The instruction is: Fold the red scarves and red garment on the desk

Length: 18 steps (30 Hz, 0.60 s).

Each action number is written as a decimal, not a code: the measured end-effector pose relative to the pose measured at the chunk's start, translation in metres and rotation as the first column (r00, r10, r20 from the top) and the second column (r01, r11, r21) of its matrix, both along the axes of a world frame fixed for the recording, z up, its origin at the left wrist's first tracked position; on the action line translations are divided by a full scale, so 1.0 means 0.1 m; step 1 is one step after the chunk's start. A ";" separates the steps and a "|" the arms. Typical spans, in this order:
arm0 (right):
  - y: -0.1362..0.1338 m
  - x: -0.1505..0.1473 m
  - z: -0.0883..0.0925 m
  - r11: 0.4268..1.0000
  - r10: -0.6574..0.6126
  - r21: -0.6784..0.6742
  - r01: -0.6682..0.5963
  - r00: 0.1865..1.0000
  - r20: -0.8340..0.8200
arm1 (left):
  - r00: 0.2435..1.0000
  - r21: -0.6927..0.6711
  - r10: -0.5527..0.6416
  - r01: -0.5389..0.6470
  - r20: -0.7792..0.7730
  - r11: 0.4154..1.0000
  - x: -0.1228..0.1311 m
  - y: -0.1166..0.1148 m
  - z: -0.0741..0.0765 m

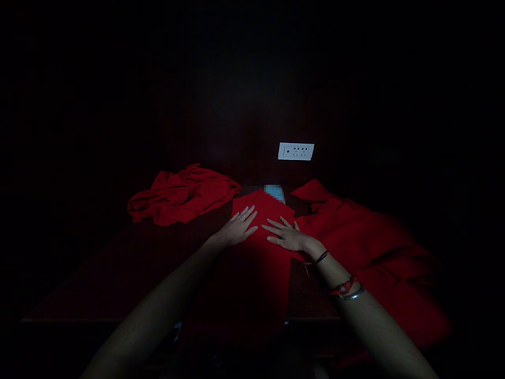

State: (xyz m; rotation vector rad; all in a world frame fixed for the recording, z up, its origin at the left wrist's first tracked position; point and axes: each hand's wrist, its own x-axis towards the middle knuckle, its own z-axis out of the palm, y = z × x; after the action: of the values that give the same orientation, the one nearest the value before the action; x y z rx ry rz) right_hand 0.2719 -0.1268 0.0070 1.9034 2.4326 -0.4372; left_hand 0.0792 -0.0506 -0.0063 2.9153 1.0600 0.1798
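Observation:
A red cloth (272,263) lies spread over the middle of the dark table, and its near end hangs past the front edge. My left hand (238,227) rests flat on its far left part, fingers stretched out, with a ring on one finger. Opposite it, my right hand (286,234) lies with fingers spread on the cloth's right side. Neither hand grips anything. Bracelets circle my right wrist and forearm. The cloth's near part fades into shadow.
To the left sits a crumpled red cloth (185,195). More red fabric (366,237) is heaped on the right and drops over the table (118,284) edge. A light blue item (275,191), blurred out, lies at the back. A white socket panel (295,151) is on the wall.

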 end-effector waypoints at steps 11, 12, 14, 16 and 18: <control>-0.11 0.27 -0.01 0.982 -0.183 -0.039 0.186 0.981 0.071 | 0.994 -0.149 0.066 -0.079 -0.089 0.986 0.05 0.08 0.00; -0.12 0.27 0.00 0.974 -0.216 -0.052 0.221 0.972 0.092 | 0.995 -0.133 0.066 -0.077 -0.079 0.988 0.05 0.07 -0.01; -0.11 0.17 0.04 0.967 -0.255 -0.006 0.257 0.961 0.103 | 0.998 -0.070 0.045 -0.048 -0.043 0.996 0.04 0.06 -0.03; -0.07 -0.02 0.05 0.970 -0.227 0.102 0.220 0.972 0.063 | 1.000 0.016 -0.007 0.007 -0.004 1.000 0.04 0.07 -0.05; -0.02 -0.22 0.02 0.976 -0.156 0.161 0.149 0.987 0.026 | 0.999 0.032 -0.046 0.047 -0.009 0.998 0.03 0.10 -0.07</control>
State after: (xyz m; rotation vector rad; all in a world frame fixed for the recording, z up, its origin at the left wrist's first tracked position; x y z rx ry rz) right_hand 0.2502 -0.1290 0.0093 2.1499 2.3723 -0.2131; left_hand 0.0824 -0.0408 -0.0129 2.9684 0.9987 0.1851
